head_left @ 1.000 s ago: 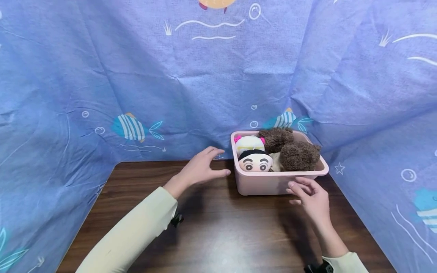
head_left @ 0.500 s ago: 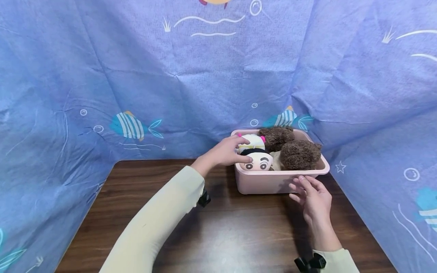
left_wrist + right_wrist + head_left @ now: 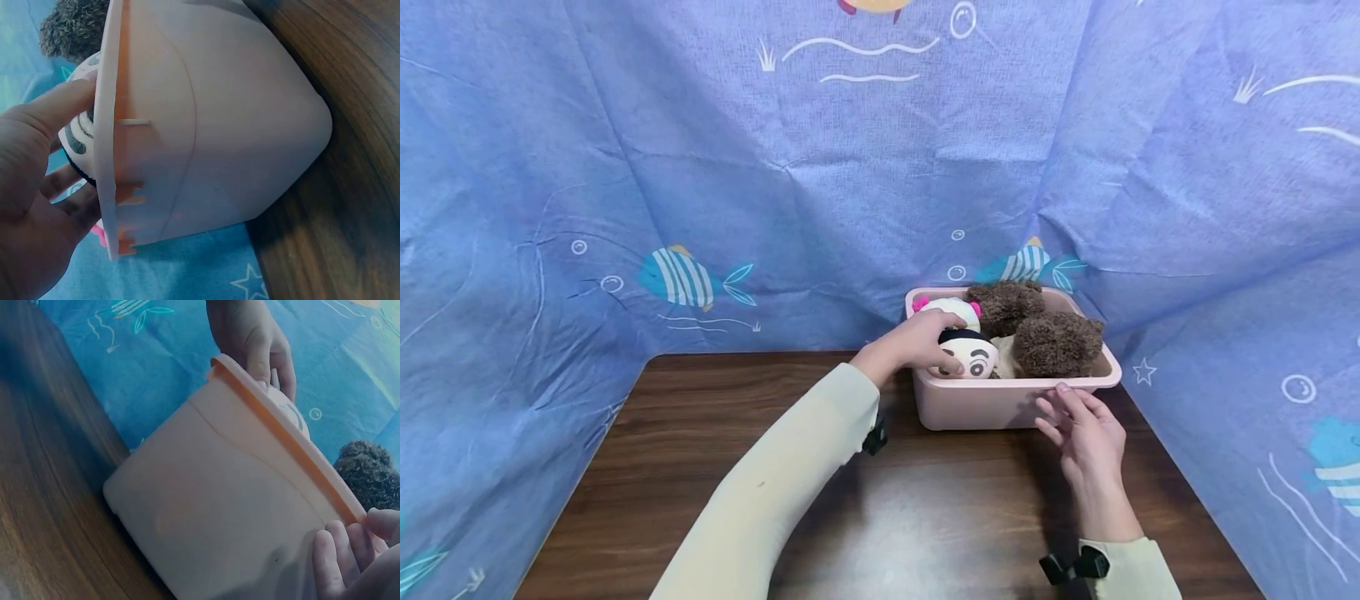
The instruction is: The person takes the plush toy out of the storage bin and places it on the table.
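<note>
A pink storage bin (image 3: 977, 408) stands at the back right of the table. At its left end lies a plush doll (image 3: 979, 360) with a black top, thick eyebrows and big round eyes. My left hand (image 3: 919, 340) reaches over the bin's left rim and grips the doll's head, thumb on the face and fingers on the far side. In the left wrist view the rim hides part of the doll (image 3: 81, 134). My right hand (image 3: 1093, 442) holds the bin's front rim near the right corner, thumb at the top edge and fingers beneath, as the right wrist view shows.
Behind the doll sits a white plush (image 3: 951, 308) with pink tufts. Two fuzzy brown plush toys (image 3: 1056, 346) fill the bin's right part. A blue fish-print cloth (image 3: 820, 200) hangs around the dark wood table (image 3: 715, 417).
My left hand has moved right from beside the bin, over its rim, and taken hold of the doll's head. My right hand has come up to the front rim.
</note>
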Motion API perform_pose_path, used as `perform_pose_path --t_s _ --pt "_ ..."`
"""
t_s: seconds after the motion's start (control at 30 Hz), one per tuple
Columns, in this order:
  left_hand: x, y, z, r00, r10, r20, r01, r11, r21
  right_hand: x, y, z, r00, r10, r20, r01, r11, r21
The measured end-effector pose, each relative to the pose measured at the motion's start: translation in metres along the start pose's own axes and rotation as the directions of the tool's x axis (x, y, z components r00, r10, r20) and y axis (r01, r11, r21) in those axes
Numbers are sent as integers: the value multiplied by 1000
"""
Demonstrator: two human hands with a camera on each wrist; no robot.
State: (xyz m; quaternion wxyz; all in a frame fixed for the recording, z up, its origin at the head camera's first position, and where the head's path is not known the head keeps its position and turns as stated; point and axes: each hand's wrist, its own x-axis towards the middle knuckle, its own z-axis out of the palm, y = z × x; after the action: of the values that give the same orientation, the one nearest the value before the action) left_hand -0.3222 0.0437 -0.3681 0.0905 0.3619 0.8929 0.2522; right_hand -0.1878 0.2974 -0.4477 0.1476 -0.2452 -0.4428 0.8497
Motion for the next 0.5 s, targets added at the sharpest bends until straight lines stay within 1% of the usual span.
perform_pose_path --t_s 0.1,0.23,0.4,0.5 --pt "0 -1 2 1000 -3 6 3 1000 8 3 0 0 1000 7 -7 -7 1000 0" --pt "1 -1 4 1000 11 9 -11 1000 29 5 0 0 1000 14 -9 -14 1000 -6" --pt "2 -1 4 999 29 -16 -27 997 66 5 0 1 1000 18 -1 -18 1000 -10" --pt "2 -1 3 999 28 -39 -25 997 77 5 0 4 1000 9 0 -9 1000 -24"
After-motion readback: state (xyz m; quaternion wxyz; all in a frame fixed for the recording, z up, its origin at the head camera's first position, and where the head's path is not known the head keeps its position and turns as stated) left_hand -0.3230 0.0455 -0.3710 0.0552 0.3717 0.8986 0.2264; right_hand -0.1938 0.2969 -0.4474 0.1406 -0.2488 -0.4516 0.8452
